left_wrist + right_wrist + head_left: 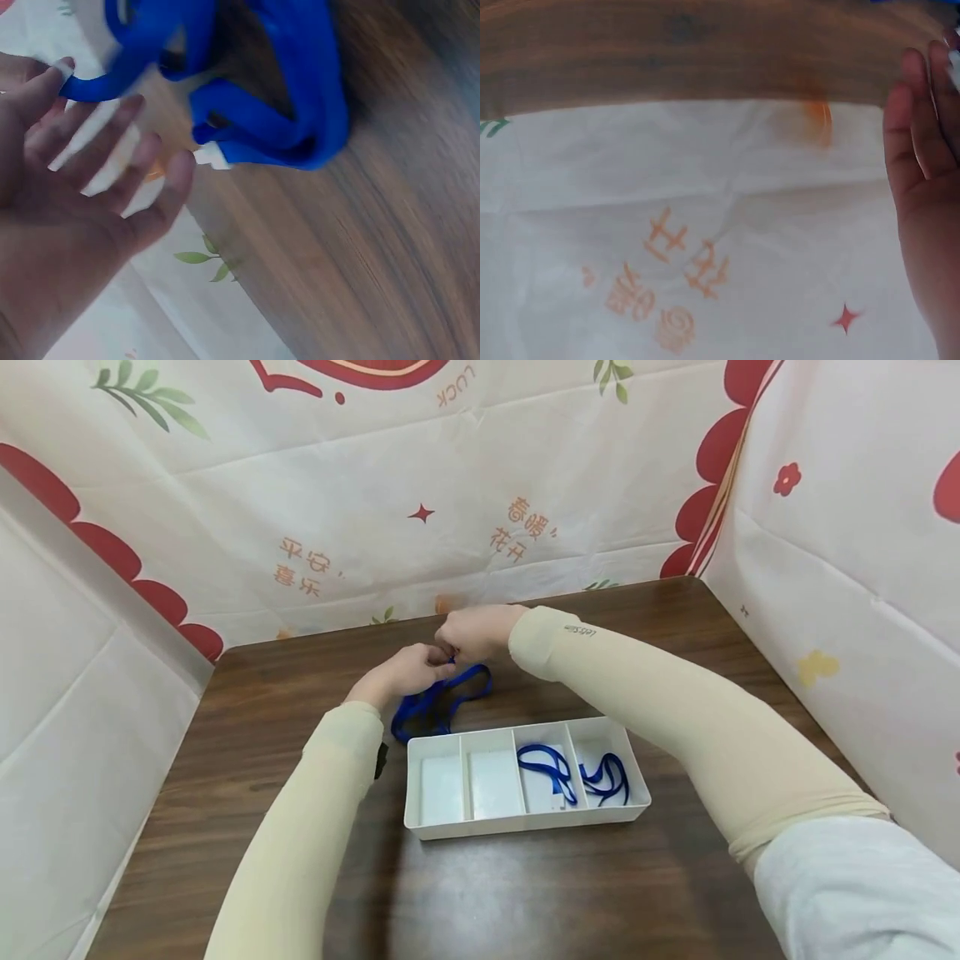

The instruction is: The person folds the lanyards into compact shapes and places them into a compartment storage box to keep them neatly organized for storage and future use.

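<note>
A blue lanyard lies in loose loops behind the white tray, partly lifted off the table. My left hand pinches its strap by the thumb; in the left wrist view, the other fingers of that hand are spread. A small white fitting is on the lanyard. My right hand meets the left at the same bit of strap, fingers pointing down. At the right edge of the right wrist view, some fingers of the right hand stand fairly straight; its fingertip contact is mostly cut off.
A white tray with several compartments sits in front of the hands. Its two right compartments each hold a coiled blue lanyard. The brown wooden table is bordered behind by a printed white cloth.
</note>
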The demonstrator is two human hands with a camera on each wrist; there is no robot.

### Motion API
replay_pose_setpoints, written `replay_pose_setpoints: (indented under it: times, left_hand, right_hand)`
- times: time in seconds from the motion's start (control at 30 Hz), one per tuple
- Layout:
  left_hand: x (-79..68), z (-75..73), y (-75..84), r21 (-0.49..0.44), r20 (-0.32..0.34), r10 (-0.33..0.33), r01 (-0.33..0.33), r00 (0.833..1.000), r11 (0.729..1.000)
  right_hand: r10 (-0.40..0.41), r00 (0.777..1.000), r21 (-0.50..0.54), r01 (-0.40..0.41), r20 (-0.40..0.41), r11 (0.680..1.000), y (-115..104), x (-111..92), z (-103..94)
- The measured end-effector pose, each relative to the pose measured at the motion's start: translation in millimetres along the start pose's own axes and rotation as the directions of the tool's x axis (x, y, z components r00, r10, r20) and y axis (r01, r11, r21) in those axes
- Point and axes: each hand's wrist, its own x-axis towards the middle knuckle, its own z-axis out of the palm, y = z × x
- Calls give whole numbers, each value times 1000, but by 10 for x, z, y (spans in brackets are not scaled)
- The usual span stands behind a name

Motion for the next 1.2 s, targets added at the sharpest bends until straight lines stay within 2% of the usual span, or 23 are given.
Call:
replay_pose_setpoints:
  times: [0.07,0.13,0.2,0.33,0.43,0.57,0.67,0.73,0.8,0.93,1.07,1.17,1.2]
  left_hand:
    - [-32,-31,12,-130,-55,33,-40,998,991]
    - [-60,-61,27,-255,-111,47,-74,993,964]
    - [-81,-81,47,-365,-155,42,-97,987,926]
    - [-103,-105,101,-530,-186,46,-139,982,836]
    - [-117,-114,181,-588,-226,85,-206,970,782]
    - [-151,-148,319,-633,-302,134,-303,944,712]
    - [-198,-172,413,-678,-328,143,-338,934,653]
    - [-235,-175,457,-695,-328,143,-341,934,633]
    - [-267,-166,482,-698,-322,149,-341,935,630]
    - [-321,-146,496,-673,-333,149,-346,931,654]
    - [-355,-137,490,-625,-375,145,-365,916,691]
    - [-374,-115,494,-608,-397,139,-374,907,700]
    - [-378,-105,499,-605,-413,141,-387,900,696]
  right_hand:
    - [-7,999,14,7,-36,1000,-35,-56,-106]
    - [-12,998,-3,12,-67,1000,-74,-108,-234]
    - [-15,996,-47,11,-88,999,-116,-157,-372]
    - [-20,995,-146,6,-95,989,-220,-253,-660]
    - [-7,997,-212,-10,-79,977,-290,-343,-848]
    - [12,997,-322,-35,-75,946,-318,-462,-1094]
    - [30,996,-397,-62,-87,916,-306,-551,-1272]
    - [52,993,-426,-91,-101,900,-304,-622,-1381]
    - [67,990,-445,-117,-127,888,-306,-700,-1483]
    - [80,972,-456,-176,-222,872,-320,-859,-1668]
    - [81,940,-469,-239,-331,850,-360,-992,-1861]
    - [87,911,-474,-289,-403,831,-405,-1073,-1995]
    - [90,902,-467,-302,-423,831,-417,-1096,-2030]
